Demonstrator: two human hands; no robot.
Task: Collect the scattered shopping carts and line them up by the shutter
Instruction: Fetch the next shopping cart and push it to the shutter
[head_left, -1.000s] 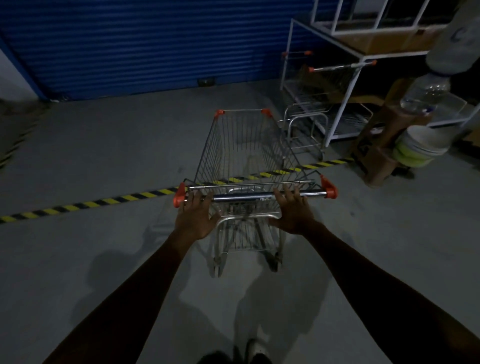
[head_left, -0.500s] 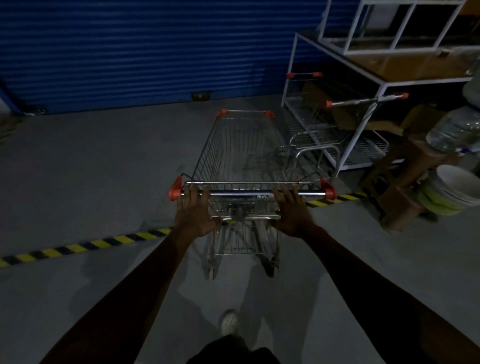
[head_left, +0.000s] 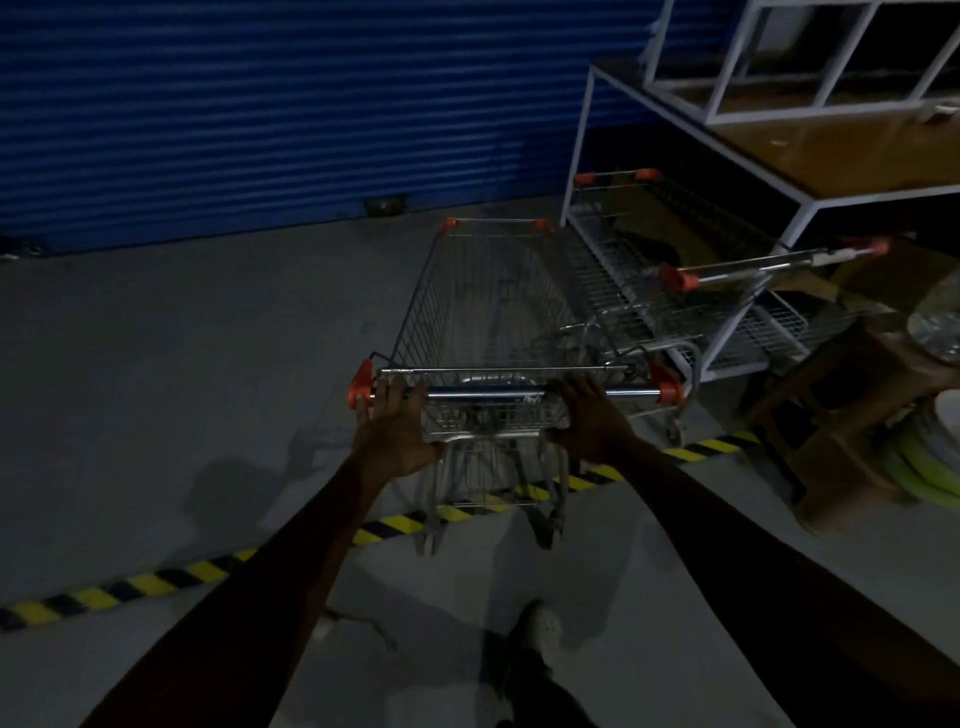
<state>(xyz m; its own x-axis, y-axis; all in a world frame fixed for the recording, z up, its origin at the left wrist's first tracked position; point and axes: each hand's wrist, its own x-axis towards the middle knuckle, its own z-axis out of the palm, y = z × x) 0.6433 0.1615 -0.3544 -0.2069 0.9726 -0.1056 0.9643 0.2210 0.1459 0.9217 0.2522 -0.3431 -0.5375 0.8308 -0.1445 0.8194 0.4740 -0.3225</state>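
Observation:
A wire shopping cart (head_left: 493, 312) with orange corner caps stands in front of me, pointing at the blue roller shutter (head_left: 285, 104). My left hand (head_left: 397, 426) and my right hand (head_left: 589, 415) press against its chrome handle bar (head_left: 488, 393), with the fingers laid fairly straight over the bar. The cart's rear wheels sit on the yellow-black floor tape (head_left: 156, 582). A second cart (head_left: 675, 301) stands just to the right, its handle (head_left: 769, 262) angled towards me. It is tucked partly under a white metal rack (head_left: 582, 130).
The white rack with wire shelves fills the right back corner. A brown wooden stool (head_left: 857, 415) stands at the right, with a clear bottle (head_left: 940, 322) on it and a pale bucket (head_left: 940, 415) beside it. Open grey concrete lies to the left. My shoe (head_left: 540, 629) shows below.
I have pushed the cart forward over the striped tape, closer to the shutter and alongside the second cart. Both hands have stayed on the handle.

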